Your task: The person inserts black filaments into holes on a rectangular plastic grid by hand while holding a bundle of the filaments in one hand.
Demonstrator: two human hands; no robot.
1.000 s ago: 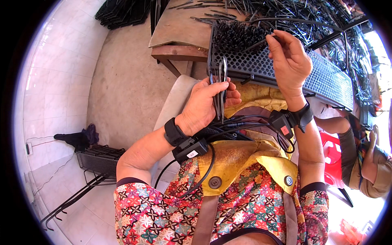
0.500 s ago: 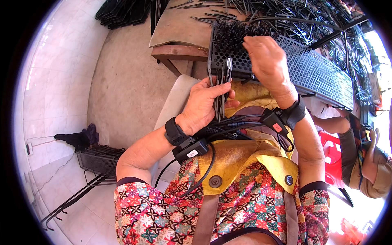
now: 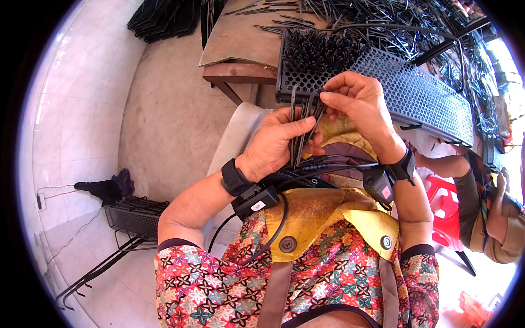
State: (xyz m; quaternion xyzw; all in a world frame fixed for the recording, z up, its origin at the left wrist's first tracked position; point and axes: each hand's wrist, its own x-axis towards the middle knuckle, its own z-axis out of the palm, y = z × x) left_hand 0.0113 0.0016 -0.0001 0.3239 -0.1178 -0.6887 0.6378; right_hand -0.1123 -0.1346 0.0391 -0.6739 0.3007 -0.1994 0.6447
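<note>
Down from over the perforated tray (image 3: 432,93) came the right hand (image 3: 361,106), its fingers now at the upper ends of the bundle of strips (image 3: 293,101); half a second earlier it was well apart from them. Left-hand placement hardly changed, though the strips' upper ends stood more spread than before.

These strips were thin, long and black, with a dull sheen, standing mostly upright, some leaning right. They lay across the left hand (image 3: 270,139), its thumb over the front and its other fingers curled behind, closed firmly around the middle, ends jutting above and below. On the right hand, thumb and forefinger were nearly together; whether they pinched a strip could not be told.

The bundle was held in the air just before the tray's near left corner, beyond the tabletop's (image 3: 246,41) near edge. Dark pieces (image 3: 322,52) crowded the tray's left end.
</note>
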